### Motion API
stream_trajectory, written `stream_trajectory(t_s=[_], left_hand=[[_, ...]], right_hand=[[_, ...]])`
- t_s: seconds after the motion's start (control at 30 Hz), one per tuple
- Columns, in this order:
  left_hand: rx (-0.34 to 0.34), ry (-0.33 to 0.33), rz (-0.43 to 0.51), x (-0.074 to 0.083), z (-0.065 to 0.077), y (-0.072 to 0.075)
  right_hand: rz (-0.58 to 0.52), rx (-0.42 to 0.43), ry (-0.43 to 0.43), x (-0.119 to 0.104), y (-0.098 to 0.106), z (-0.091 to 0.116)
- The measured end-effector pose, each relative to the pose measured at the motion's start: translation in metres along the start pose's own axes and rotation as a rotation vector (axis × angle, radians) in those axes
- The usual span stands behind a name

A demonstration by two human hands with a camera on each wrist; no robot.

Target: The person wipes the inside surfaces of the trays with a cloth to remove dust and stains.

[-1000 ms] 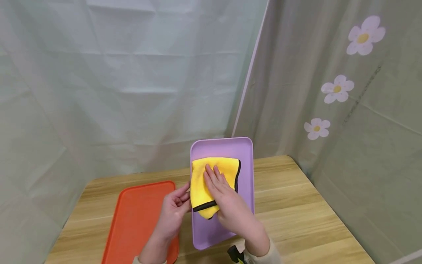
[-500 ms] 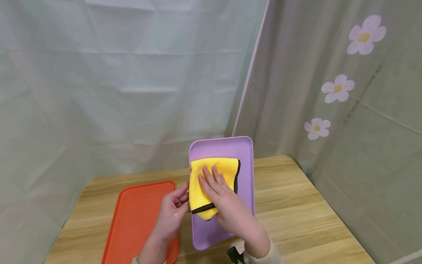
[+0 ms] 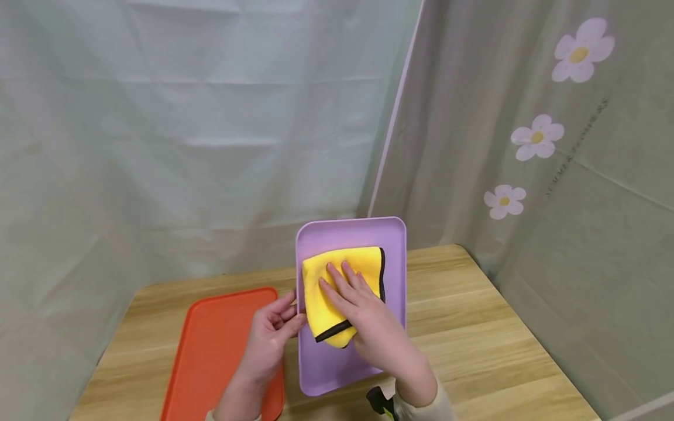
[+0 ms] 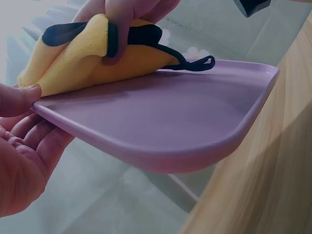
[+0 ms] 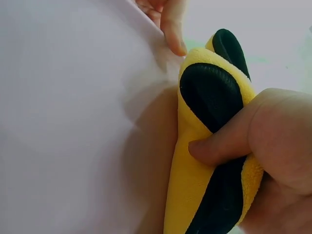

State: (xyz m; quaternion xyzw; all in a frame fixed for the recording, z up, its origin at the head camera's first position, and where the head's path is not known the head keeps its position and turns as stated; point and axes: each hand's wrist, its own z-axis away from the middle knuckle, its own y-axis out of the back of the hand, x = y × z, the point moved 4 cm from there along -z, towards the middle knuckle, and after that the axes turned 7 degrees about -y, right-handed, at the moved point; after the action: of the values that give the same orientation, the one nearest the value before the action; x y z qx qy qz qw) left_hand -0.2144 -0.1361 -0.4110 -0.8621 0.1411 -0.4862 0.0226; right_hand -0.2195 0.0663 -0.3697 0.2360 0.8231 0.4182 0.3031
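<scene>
A purple rectangular tray [image 3: 350,232] is held tilted up off the table, as the left wrist view shows. My left hand [image 3: 265,339] pinches its left rim, thumb [image 4: 20,100] on top and fingers beneath. Across the tray's middle lies a folded yellow cloth [image 3: 317,275] with black edging and a small black loop. My right hand [image 3: 371,318] lies on the cloth with its fingers spread over it. In the right wrist view, the thumb [image 5: 219,146] clamps the cloth's folded layers against the hand, and the cloth touches the tray's surface.
An orange-red tray [image 3: 213,345] lies on the wooden table [image 3: 474,327] to the left, partly under my left forearm. A black object [image 3: 377,400] sits by my right sleeve. Pale curtains [image 3: 226,134], one printed with white flowers, hang behind and on the sides.
The purple tray and my left hand have shifted slightly left. The cloth has turned a little, its lower corner moving right across the tray under my right hand.
</scene>
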Motion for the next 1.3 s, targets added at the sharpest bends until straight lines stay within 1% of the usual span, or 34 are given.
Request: stream_trajectory(t_s=[0.1, 0.37, 0.57, 0.77, 0.93, 1.13, 1.3], left_hand=[[0.009, -0.016, 0.023, 0.001, 0.000, 0.002], [-0.001, -0.064, 0.100, 0.002, -0.002, 0.006], [-0.004, -0.076, 0.122, 0.004, -0.001, 0.008], [-0.008, -0.069, 0.108, 0.007, -0.002, 0.008], [-0.003, -0.064, 0.106, 0.007, -0.002, 0.009], [-0.008, -0.048, 0.087, 0.007, -0.001, 0.010], [0.008, -0.031, 0.060, 0.007, -0.001, 0.010]], right_hand=[[0.004, 0.019, 0.004, 0.002, 0.002, 0.001], [-0.002, 0.090, -0.004, 0.013, 0.011, 0.003], [-0.030, 0.118, -0.011, 0.021, 0.017, 0.005], [-0.050, 0.105, -0.030, 0.024, 0.019, 0.006], [-0.053, 0.087, -0.030, 0.022, 0.018, 0.005], [-0.021, 0.070, -0.032, 0.017, 0.014, 0.004], [-0.002, 0.065, -0.045, 0.013, 0.010, 0.002]])
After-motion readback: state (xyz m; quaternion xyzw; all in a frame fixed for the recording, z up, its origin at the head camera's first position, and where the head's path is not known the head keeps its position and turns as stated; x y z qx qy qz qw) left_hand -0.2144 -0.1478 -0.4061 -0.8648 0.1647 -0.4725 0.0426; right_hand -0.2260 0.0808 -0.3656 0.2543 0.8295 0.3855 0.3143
